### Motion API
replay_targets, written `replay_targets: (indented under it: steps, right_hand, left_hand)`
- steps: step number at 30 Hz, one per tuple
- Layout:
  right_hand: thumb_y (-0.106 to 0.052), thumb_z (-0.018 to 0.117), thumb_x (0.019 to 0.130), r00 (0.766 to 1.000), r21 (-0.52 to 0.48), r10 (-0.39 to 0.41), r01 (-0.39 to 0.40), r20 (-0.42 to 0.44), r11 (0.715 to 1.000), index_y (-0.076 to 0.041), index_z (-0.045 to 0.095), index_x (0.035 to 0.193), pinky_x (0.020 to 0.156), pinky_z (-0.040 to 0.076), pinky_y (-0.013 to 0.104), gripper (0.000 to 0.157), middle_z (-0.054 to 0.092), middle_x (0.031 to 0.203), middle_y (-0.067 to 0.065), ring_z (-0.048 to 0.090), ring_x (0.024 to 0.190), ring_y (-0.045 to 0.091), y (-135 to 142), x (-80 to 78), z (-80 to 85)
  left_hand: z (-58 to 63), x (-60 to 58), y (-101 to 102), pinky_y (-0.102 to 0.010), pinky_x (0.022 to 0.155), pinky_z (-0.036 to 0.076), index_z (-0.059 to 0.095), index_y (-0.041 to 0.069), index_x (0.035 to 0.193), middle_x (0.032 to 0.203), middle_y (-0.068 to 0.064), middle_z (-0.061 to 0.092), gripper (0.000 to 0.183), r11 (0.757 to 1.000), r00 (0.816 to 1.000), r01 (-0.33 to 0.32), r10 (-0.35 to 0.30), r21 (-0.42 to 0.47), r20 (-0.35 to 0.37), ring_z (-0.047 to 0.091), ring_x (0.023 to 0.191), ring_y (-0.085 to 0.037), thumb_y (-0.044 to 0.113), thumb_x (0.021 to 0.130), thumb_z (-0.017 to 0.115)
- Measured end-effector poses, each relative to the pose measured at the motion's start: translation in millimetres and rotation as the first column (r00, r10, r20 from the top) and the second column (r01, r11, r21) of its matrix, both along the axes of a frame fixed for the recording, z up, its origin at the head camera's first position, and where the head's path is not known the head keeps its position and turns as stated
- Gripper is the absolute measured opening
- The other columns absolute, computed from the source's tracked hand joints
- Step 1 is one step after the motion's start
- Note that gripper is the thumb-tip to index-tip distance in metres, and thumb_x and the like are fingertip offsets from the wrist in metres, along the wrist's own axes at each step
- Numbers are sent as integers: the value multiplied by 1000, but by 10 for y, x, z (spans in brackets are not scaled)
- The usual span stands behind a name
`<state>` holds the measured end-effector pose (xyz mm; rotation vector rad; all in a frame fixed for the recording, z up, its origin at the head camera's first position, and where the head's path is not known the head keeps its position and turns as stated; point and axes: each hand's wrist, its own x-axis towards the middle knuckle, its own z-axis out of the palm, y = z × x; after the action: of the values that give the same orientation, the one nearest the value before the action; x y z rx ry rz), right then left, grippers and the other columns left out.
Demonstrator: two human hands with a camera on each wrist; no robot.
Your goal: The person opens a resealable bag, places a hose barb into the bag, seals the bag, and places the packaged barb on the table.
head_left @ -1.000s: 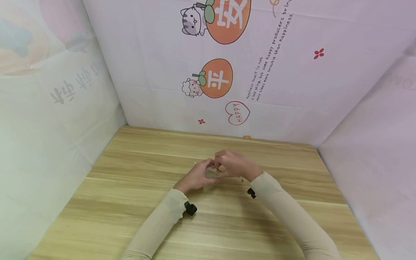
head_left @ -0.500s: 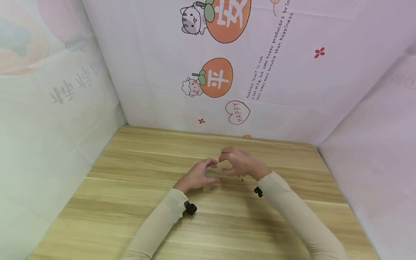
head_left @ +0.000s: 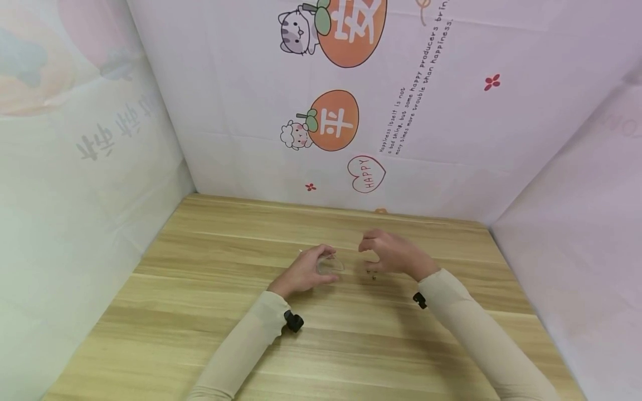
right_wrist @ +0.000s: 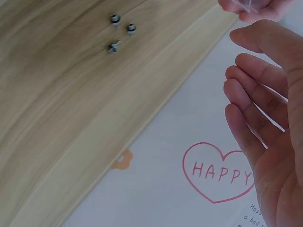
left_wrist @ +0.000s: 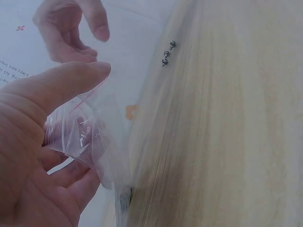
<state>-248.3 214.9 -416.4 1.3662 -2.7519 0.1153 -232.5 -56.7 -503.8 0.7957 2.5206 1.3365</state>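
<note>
My left hand (head_left: 303,271) holds a clear plastic zip bag (left_wrist: 102,142) with thumb and fingers curved round its mouth. A red line runs along the bag's top, and small dark metal pieces (left_wrist: 125,196) show at its lower end. To the right, my right hand (head_left: 396,254) hovers over the table with fingers loosely bent, nothing between them. Below its fingertips in the head view lie small metal screws (head_left: 374,277). The right wrist view shows three such screws (right_wrist: 114,20) grouped on the wood, apart from the hand.
The wood-grain table (head_left: 321,345) ends against a white printed cloth wall (head_left: 241,111) at the back. More cloth walls stand on the left (head_left: 100,195) and right (head_left: 577,223). A small pale thing (head_left: 301,251) shows just behind my left hand.
My right hand has drawn back from the bag, moving right to above the screws, and its fingers have spread. My left hand stays in place with the bag.
</note>
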Motion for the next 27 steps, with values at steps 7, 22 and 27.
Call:
replay_targets:
  steps: [7,22,27]
  right_hand:
    - [-17,87,87,1000,-7,-4,4,-5,1000,-3,80,105,84,64,37,24,74,102,8,71,95,21,169,30,-96]
    - [-13,82,91,982,-27,-122,128,145,991,-4,79,111,92,63,41,23,75,110,8,72,102,23,390,83,-347]
    - [-11,81,90,978,-74,-131,144,164,987,-3,79,110,93,63,43,22,75,110,10,72,103,24,419,86,-387]
  left_hand:
    - [13,1,0,-46,122,45,52,9,149,147,-9,63,68,1000,1000,6,-6,-8,-12,56,143,-28,28,93,84]
    - [-13,10,12,-45,123,44,52,6,149,145,-9,64,69,1000,1000,4,-4,-2,-12,56,143,-28,26,92,85]
    - [-11,14,14,-45,123,44,53,6,149,144,-9,65,68,1000,1000,1,-1,1,-13,56,143,-28,25,92,85]
